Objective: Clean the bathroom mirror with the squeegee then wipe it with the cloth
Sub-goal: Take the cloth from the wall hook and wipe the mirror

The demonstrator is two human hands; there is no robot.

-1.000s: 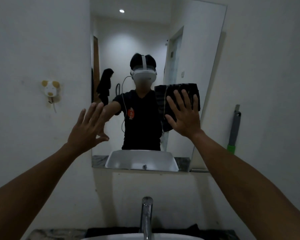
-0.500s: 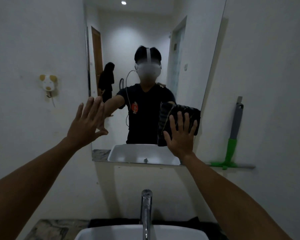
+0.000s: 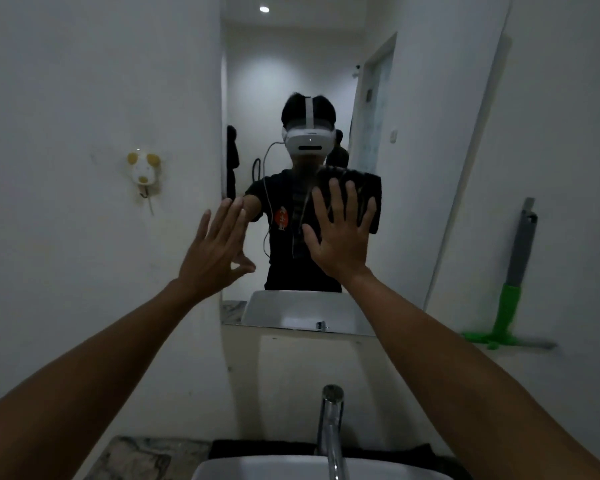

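The tall wall mirror (image 3: 413,140) fills the middle of the head view. My right hand (image 3: 340,237) lies flat with spread fingers on a dark cloth (image 3: 369,192), pressing it against the glass at mid height. My left hand (image 3: 215,251) is open with straight fingers at the mirror's left edge, touching or close to the wall there. The squeegee (image 3: 513,289), grey handle and green head, leans upright against the right wall, well clear of both hands.
A white basin (image 3: 257,469) and chrome tap (image 3: 331,427) sit directly below, with a marble counter (image 3: 136,459) at the left. A small animal-shaped hook (image 3: 142,171) hangs on the left wall. Another person shows in the mirror's reflection.
My right hand has carried the cloth down the right side of the mirror, then up and leftward toward the middle. My left hand stays at the mirror's left edge.
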